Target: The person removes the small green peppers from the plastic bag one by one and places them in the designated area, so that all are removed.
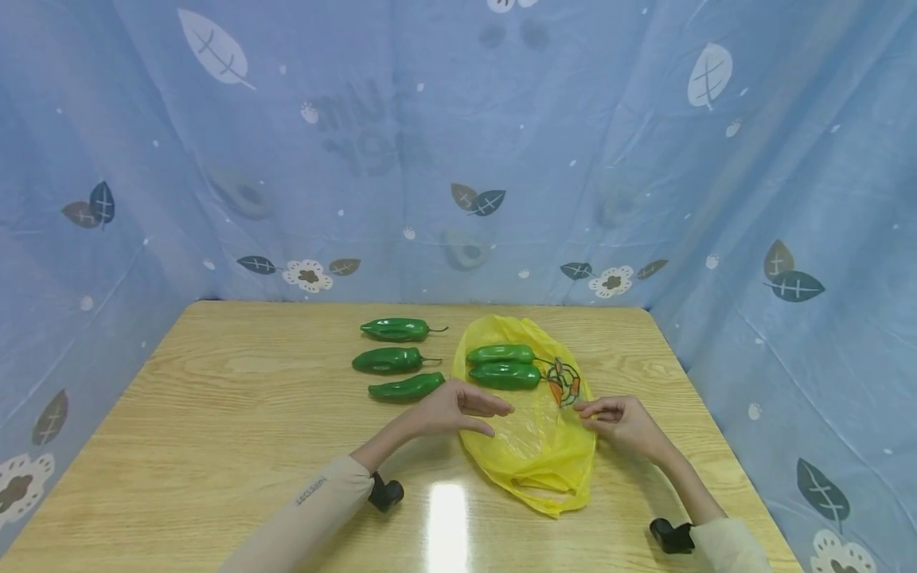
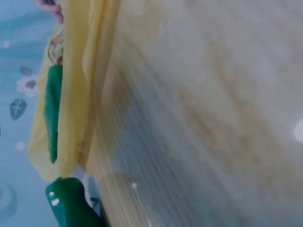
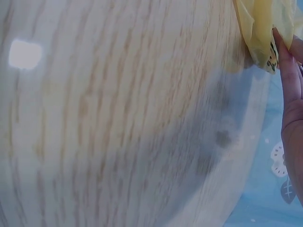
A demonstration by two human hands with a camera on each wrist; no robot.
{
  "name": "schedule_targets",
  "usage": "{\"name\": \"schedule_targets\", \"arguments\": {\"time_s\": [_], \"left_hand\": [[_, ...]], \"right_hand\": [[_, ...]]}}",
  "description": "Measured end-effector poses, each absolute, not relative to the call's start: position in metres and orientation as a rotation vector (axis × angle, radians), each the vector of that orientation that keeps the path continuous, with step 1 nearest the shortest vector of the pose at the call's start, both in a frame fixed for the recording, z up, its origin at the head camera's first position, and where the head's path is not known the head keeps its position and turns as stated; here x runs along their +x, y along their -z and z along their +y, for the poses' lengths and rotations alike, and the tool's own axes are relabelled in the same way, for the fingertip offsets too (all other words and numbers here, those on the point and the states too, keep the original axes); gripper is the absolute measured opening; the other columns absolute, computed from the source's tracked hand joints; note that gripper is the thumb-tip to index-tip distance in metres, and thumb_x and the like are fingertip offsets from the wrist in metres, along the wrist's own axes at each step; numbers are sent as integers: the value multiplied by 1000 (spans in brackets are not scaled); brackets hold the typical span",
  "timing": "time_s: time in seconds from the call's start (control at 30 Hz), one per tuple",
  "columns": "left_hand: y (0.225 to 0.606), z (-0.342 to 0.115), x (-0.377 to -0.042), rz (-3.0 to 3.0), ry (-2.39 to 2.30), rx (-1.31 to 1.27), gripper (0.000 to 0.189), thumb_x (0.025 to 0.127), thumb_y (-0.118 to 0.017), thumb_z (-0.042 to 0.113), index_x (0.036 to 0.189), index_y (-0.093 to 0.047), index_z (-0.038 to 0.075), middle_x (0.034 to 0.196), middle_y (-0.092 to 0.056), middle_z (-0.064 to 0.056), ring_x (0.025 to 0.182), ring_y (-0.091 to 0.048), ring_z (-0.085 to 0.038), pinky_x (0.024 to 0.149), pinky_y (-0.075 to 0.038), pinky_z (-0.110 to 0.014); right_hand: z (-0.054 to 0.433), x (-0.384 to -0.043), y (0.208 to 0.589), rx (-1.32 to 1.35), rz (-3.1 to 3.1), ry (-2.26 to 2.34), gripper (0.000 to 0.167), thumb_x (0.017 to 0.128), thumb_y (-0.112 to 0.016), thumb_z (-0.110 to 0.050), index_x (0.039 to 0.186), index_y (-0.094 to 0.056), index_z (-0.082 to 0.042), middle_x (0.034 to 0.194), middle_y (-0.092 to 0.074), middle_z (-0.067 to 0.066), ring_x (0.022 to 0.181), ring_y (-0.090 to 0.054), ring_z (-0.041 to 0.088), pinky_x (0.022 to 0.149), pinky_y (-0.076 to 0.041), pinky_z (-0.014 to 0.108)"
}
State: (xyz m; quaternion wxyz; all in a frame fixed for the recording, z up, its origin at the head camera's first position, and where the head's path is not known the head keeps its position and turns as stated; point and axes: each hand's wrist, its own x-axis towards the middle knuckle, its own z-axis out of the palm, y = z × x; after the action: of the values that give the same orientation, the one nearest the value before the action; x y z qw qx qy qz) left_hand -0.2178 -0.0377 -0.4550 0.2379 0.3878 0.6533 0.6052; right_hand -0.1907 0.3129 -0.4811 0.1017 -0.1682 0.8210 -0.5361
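Observation:
A yellow plastic bag [image 1: 526, 434] lies flat and crumpled on the table, its handle end toward me. On it rest two green peppers [image 1: 505, 376], side by side, stems pointing right. My left hand [image 1: 464, 407] hovers over the bag's left edge, thumb and fingers spread apart with nothing between them. At the right edge, my right hand [image 1: 622, 423] pinches the bag near its printed orange and green mark [image 1: 563, 382]. The right wrist view shows the fingers [image 3: 289, 71] against the yellow plastic [image 3: 258, 33].
Three more green peppers lie in a column left of the bag: a far one [image 1: 396, 329], a middle one [image 1: 388, 360] and a near one [image 1: 407, 387] next to my left hand. The wooden table [image 1: 236, 414] meets a blue patterned curtain [image 1: 401, 199] at its back and sides.

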Motion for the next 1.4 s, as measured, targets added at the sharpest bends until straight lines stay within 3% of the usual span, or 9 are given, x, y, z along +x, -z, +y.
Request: {"name": "schedule_targets", "arguments": {"time_s": [0.1, 0.33, 0.67, 0.9, 1.13, 1.4], "left_hand": [[458, -35, -229, 1801, -1667, 1037, 39, 84, -71, 0, 122, -65, 2, 124, -64, -12, 114, -61, -19, 99, -44, -49], [461, -26, -260, 1768, -1825, 947, 42, 86, -67, -3, 127, -58, -6, 128, -55, -26, 120, -51, -43, 95, -49, -37], [468, -13, -293, 1885, -1813, 803, 45, 86, -70, 2, 129, -59, -1, 129, -59, -19, 119, -56, -32, 95, -49, -31], [484, 0, -302, 2175, -1573, 746, 48, 80, -77, 6, 126, -63, 4, 126, -63, -10, 115, -60, -20, 95, -48, -26], [485, 7, -302, 2300, -1382, 803, 50, 77, -79, 6, 124, -64, 5, 124, -64, -9, 116, -59, -22, 95, -48, -27], [486, 12, -301, 2404, -1186, 852, 51, 78, -79, 19, 126, -64, 12, 131, -60, -4, 123, -53, -20, 100, -45, -32]], "right_hand": [[313, -191, 482, -503, 2421, 1587, 16, 90, -66, -5, 101, -68, 7, 121, -59, 30, 96, -68, 12, 76, -56, 26], [313, -190, 482, -499, 2428, 1591, 16, 89, -67, -5, 100, -69, 7, 120, -59, 30, 96, -68, 11, 76, -56, 25], [314, -189, 483, -528, 2444, 1594, 15, 89, -66, -2, 99, -69, 9, 118, -61, 29, 95, -68, 14, 75, -57, 25], [312, -189, 483, -533, 2441, 1588, 17, 89, -66, -3, 101, -68, 10, 119, -60, 31, 96, -68, 17, 76, -56, 26], [312, -189, 481, -540, 2421, 1599, 17, 90, -65, -1, 101, -67, 11, 120, -58, 33, 98, -68, 18, 76, -56, 26], [314, -192, 484, -477, 2440, 1592, 15, 89, -67, -3, 100, -69, 6, 120, -60, 30, 95, -68, 11, 76, -56, 25]]}}
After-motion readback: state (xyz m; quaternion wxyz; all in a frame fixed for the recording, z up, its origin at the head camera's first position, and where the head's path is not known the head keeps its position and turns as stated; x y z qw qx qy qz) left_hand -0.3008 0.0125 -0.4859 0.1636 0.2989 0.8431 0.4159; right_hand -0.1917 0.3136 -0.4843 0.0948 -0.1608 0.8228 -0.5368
